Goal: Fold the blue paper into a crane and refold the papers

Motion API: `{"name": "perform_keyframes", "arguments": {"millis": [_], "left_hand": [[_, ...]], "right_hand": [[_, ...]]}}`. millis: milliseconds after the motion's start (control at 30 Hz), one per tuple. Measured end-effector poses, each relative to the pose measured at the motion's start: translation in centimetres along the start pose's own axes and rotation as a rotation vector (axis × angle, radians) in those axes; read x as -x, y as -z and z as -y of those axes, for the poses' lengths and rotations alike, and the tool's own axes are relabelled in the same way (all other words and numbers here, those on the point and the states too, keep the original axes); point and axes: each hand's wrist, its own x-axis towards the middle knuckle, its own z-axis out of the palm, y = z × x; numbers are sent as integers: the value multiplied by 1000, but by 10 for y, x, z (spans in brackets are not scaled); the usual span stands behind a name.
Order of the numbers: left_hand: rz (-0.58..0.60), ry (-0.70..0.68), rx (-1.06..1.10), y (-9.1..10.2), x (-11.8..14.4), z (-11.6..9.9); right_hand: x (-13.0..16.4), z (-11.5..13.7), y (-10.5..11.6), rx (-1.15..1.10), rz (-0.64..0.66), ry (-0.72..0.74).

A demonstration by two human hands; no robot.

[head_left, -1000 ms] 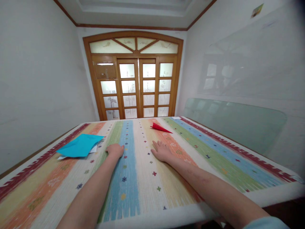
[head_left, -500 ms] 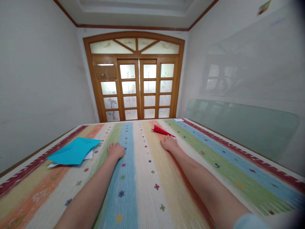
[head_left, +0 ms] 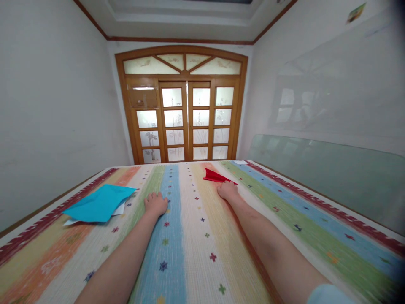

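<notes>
A folded red paper plane (head_left: 213, 175) is at the far side of the table, its narrow tip toward the right. My right hand (head_left: 228, 191) is closed at the plane's near edge close to that tip, fingers curled against the paper; the exact grip is partly hidden by the hand. Resting on the blue and green stripes of the cloth is my left hand (head_left: 156, 204), fingers a little apart with nothing in them. To its left lies a sheet of blue paper (head_left: 101, 203), slightly bent, over some white paper (head_left: 119, 210).
A striped, patterned tablecloth (head_left: 198, 236) covers the table. A small white piece (head_left: 241, 162) lies at the far right edge. Walls stand on both sides, with a pale green glass panel (head_left: 329, 169) at right. Wooden doors (head_left: 186, 114) are beyond.
The red paper plane has turned and spread, showing more of its folded wings. My right hand stays at its tip end. My left hand keeps its place; the view has shifted slightly.
</notes>
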Motion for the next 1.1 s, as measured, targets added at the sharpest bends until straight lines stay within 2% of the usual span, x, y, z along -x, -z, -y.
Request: {"name": "perform_keyframes", "arguments": {"millis": [533,933,1100], "left_hand": [[1,-45,23,-3,-1,2],[-8,-44,-2,-5,-2,2],[12,-32,-13,-5,-3,2]], "right_hand": [[-18,-2,-5,-14,-70,4],[-23,-1,-5,-1,-31,185],[-22,1,-1,-8,-12,195]]}}
